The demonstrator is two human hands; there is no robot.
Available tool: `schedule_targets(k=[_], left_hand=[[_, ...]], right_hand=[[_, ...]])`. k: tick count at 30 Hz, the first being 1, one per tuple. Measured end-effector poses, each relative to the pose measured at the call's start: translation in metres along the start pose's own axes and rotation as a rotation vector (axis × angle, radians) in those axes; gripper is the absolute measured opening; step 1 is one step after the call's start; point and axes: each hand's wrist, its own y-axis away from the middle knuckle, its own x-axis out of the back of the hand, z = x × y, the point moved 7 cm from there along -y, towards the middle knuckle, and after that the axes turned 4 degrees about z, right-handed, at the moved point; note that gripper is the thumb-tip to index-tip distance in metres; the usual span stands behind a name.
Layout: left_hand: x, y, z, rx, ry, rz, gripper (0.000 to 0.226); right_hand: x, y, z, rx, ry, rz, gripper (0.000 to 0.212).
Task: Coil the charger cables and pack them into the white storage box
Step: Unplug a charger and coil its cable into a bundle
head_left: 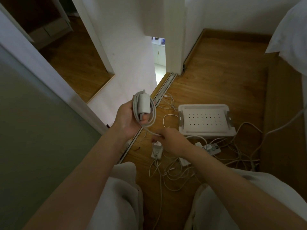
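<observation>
Fingers [144, 121] of the left hand [127, 120] grip one coiled charger [144, 105]; right hand [172, 141] pinches its cable [152, 132] near one white box [207, 133].

A white charger brick [144, 105] stands upright just left of the frame's centre, held in the left grip [129, 118]. Its white cable [153, 113] is wound lengthwise round it in several loose loops. The free tail [150, 131] runs down and right to the right grip [171, 140], which pinches it. The white storage box [204, 106], rectangular with a hole-dotted panel facing up, sits flat on the wooden floor [216, 80] right of centre. Below it, uncoiled cables [174, 173] lie tangled, with small white adapters [156, 151] among them.
</observation>
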Motion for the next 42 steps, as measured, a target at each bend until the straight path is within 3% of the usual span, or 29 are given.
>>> schedule_targets(k=[4, 7, 13, 15, 17, 20, 23, 26, 28, 32, 37, 42], left_hand=[[0.008, -0.002, 0.003, 0.020, -0.258, -0.022, 0.035], [0.013, -0.003, 0.004, 0.024, -0.383, -0.012, 0.036], [0.018, -0.001, 0.009, 0.016, -0.345, 0.009, 0.035], [0.020, -0.001, 0.011, 0.011, -0.308, 0.013, 0.035], [0.020, -0.001, 0.012, 0.006, -0.291, 0.005, 0.035], [0.020, 0.000, 0.012, 0.011, -0.318, -0.029, 0.037], [0.021, 0.000, 0.009, -0.030, -0.617, -0.011, 0.034], [0.027, -0.005, 0.003, -0.063, -0.985, 0.120, 0.018], [0.028, -0.007, 0.003, -0.097, -1.012, 0.140, 0.011], [0.032, -0.007, 0.011, -0.131, -0.990, 0.123, 0.018], [0.024, -0.003, 0.007, -0.127, -0.958, 0.049, 0.023], [0.019, -0.003, 0.005, -0.151, -0.915, 0.067, 0.024]], right_hand=[[0.023, 0.001, -0.011, 0.126, -0.075, 0.153, 0.014], [0.020, 0.004, -0.023, 0.229, -0.143, 0.053, 0.004], [0.020, 0.010, -0.028, 0.248, -0.201, 0.041, 0.026], [0.020, 0.009, -0.023, 0.227, -0.052, 0.023, 0.038], [0.022, 0.007, -0.017, 0.218, 0.257, 0.014, 0.044], [0.032, 0.005, -0.005, 0.208, 0.437, 0.073, 0.038], [0.028, 0.003, -0.005, 0.252, 0.503, 0.046, 0.033], [0.018, 0.008, -0.022, 0.307, 0.243, -0.036, 0.024], [0.016, 0.013, -0.035, 0.328, 0.034, -0.053, 0.020], [0.027, 0.017, -0.037, 0.289, -0.109, 0.035, 0.041], [0.020, 0.011, -0.015, 0.224, 0.178, -0.068, 0.029], [-0.002, 0.011, -0.012, 0.288, 0.427, -0.135, 0.024]])
